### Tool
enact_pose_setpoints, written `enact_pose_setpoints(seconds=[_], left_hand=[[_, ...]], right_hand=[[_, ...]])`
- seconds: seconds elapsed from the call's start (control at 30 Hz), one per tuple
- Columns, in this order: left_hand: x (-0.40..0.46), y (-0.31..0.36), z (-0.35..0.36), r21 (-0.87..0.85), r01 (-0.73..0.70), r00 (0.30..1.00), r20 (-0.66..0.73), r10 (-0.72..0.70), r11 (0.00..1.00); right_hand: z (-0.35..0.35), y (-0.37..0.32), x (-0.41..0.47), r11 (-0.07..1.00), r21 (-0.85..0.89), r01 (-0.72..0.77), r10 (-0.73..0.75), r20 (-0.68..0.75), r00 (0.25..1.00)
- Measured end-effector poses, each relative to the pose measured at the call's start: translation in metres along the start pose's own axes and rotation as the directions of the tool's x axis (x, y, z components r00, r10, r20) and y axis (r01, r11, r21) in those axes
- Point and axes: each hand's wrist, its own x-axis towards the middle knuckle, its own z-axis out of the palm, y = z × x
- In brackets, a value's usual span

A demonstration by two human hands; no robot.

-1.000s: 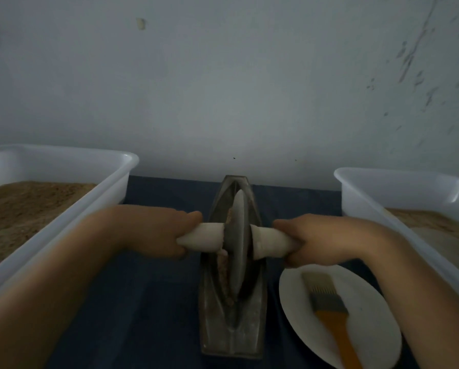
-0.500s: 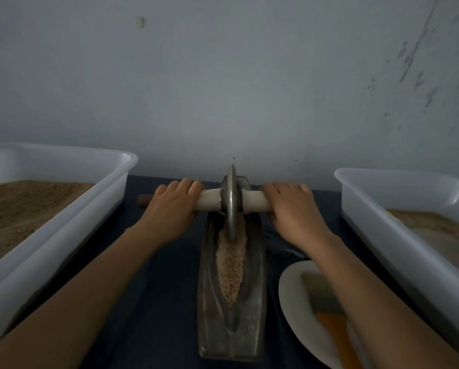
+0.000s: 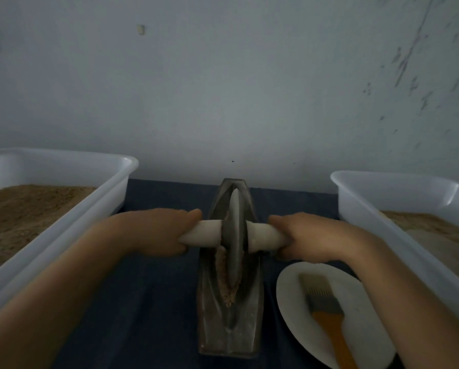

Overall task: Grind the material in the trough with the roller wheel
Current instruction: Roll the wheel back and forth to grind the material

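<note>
Two hands share one axle, and everything turns on how that axle sits to the trough (image 3: 229, 326). We have the roller wheel (image 3: 233, 235) standing upright in the groove about midway along the trough's length, its disc in line with the trough's long axis, which runs straight away from us toward the wall (image 3: 223, 89). The pale handle (image 3: 201, 237) crosses that axis at a right angle, sticking out to either side. Our left hand (image 3: 159, 231) is wrapped round the left stub, fingers curled under and thumb on top; our right hand (image 3: 311, 237) grasps the right stub the same way. Both sit about equally close to the disc, neither nearer, so the push should be even.

Brownish ground material (image 3: 224, 278) lies in the groove, heaped along the wheel's left flank and trailing toward the near end. We judge the grinding to be mid-course, and the next stroke must go along the trough's length, not across it, or the disc would ride up the sloped side.

Outward on the dark cloth (image 3: 154, 302): a white plate (image 3: 289, 294) just right of the trough carries an orange-handled brush (image 3: 327, 312); a left tub (image 3: 63, 209) and a right tub (image 3: 382, 206) each hold brown powder.
</note>
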Motion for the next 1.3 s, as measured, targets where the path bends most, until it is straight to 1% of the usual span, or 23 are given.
enact_pose_setpoints(seconds=[0.1, 0.17, 0.2, 0.27, 0.33, 0.37, 0.43, 0.5, 0.53, 0.6, 0.67, 0.73, 0.8, 0.9, 1.0, 1.1, 1.2, 1.3], left_hand=[[-0.012, 0.003, -0.01, -0.065, -0.004, 0.99, 0.143, 0.013, 0.998], [-0.016, 0.003, -0.013, -0.108, 0.013, 0.979, 0.201, 0.009, 0.994], [-0.017, 0.003, -0.013, -0.114, 0.018, 0.978, 0.208, 0.006, 0.993], [-0.012, 0.002, -0.01, -0.107, 0.016, 0.986, 0.169, 0.003, 0.994], [-0.003, 0.0, -0.005, -0.091, 0.015, 0.997, 0.073, -0.008, 0.996], [0.003, -0.002, -0.001, -0.048, 0.018, 1.0, 0.005, -0.018, 0.999], [0.017, -0.008, 0.007, 0.097, 0.055, 0.984, -0.175, -0.037, 0.994], [0.031, -0.014, 0.018, 0.193, 0.118, 0.933, -0.358, -0.042, 0.974], [0.037, -0.017, 0.024, 0.212, 0.147, 0.897, -0.439, -0.04, 0.966], [0.045, -0.018, 0.033, 0.226, 0.194, 0.812, -0.583, -0.027, 0.955], [0.05, -0.015, 0.039, 0.213, 0.229, 0.749, -0.662, -0.032, 0.95], [0.051, -0.013, 0.04, 0.189, 0.23, 0.726, -0.686, -0.039, 0.955], [0.047, -0.015, 0.039, 0.19, 0.208, 0.748, -0.663, -0.03, 0.96], [0.038, -0.015, 0.033, 0.213, 0.179, 0.824, -0.566, -0.028, 0.961], [0.025, -0.01, 0.023, 0.213, 0.117, 0.915, -0.402, -0.022, 0.97], [0.009, -0.003, 0.011, 0.105, 0.038, 0.985, -0.173, -0.019, 0.994], [-0.007, 0.003, -0.003, -0.01, 0.026, 0.999, 0.035, -0.026, 1.0], [-0.017, 0.005, -0.009, -0.064, 0.021, 0.987, 0.16, -0.01, 0.998]], right_hand=[[-0.006, -0.004, -0.01, 1.0, 0.015, 0.024, -0.025, 0.069, 0.997], [-0.007, -0.005, -0.011, 0.999, 0.013, 0.038, -0.039, 0.083, 0.996], [-0.007, -0.005, -0.01, 0.999, 0.013, 0.038, -0.038, 0.082, 0.996], [-0.004, -0.004, -0.005, 1.0, 0.011, 0.021, -0.022, 0.057, 0.998], [0.001, 0.001, 0.003, 1.0, -0.005, -0.013, 0.013, -0.012, 1.0], [0.004, 0.003, 0.009, 0.999, -0.026, -0.029, 0.027, -0.074, 0.997], [0.015, 0.01, 0.023, 0.994, -0.097, -0.054, 0.028, -0.249, 0.968], [0.026, 0.017, 0.036, 0.984, -0.163, -0.078, 0.001, -0.425, 0.905], [0.031, 0.02, 0.042, 0.979, -0.181, -0.091, -0.01, -0.49, 0.872], [0.037, 0.025, 0.051, 0.976, -0.189, -0.111, -0.018, -0.576, 0.817], [0.039, 0.027, 0.056, 0.979, -0.171, -0.115, -0.016, -0.621, 0.784], [0.04, 0.026, 0.057, 0.978, -0.171, -0.122, -0.014, -0.633, 0.774], [0.039, 0.024, 0.054, 0.969, -0.204, -0.137, -0.014, -0.6, 0.8], [0.031, 0.02, 0.043, 0.978, -0.182, -0.102, 0.003, -0.474, 0.88], [0.019, 0.013, 0.028, 0.993, -0.102, -0.06, 0.029, -0.283, 0.959], [0.006, 0.002, 0.01, 0.998, -0.053, -0.04, 0.036, -0.081, 0.996], [-0.003, -0.005, -0.004, 1.0, -0.025, 0.003, -0.002, 0.046, 0.999], [-0.006, -0.007, -0.011, 0.999, 0.002, 0.038, -0.038, 0.079, 0.996]])
